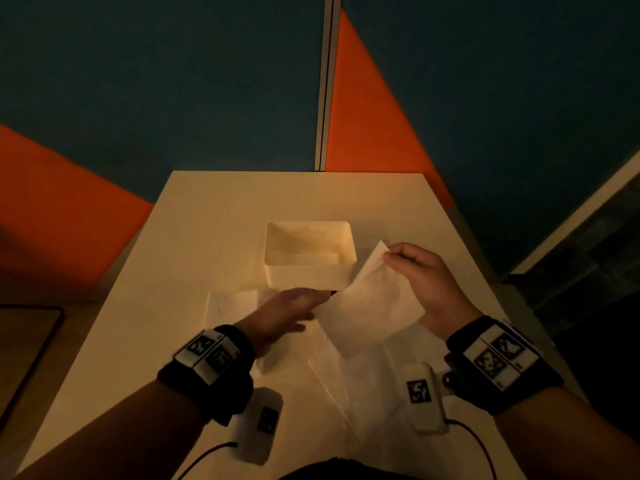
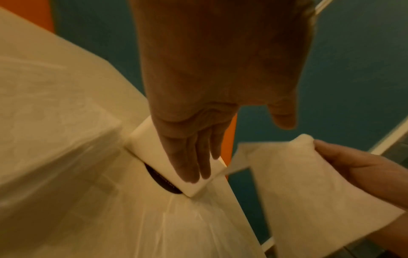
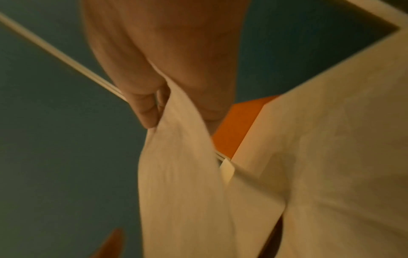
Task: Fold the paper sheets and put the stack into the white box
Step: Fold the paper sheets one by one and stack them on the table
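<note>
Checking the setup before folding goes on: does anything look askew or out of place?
Nothing looks damaged or spilled. The sheets on the table lie loosely overlapped and askew, not stacked. The right hand pinches one sheet lifted beside the box; the left hand is flat below it.

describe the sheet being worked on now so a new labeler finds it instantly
Start at the white box mid-table. Just right of it, one sheet is lifted off the table, its top corner pinched by the right hand. The other sheets lie flat.
</note>
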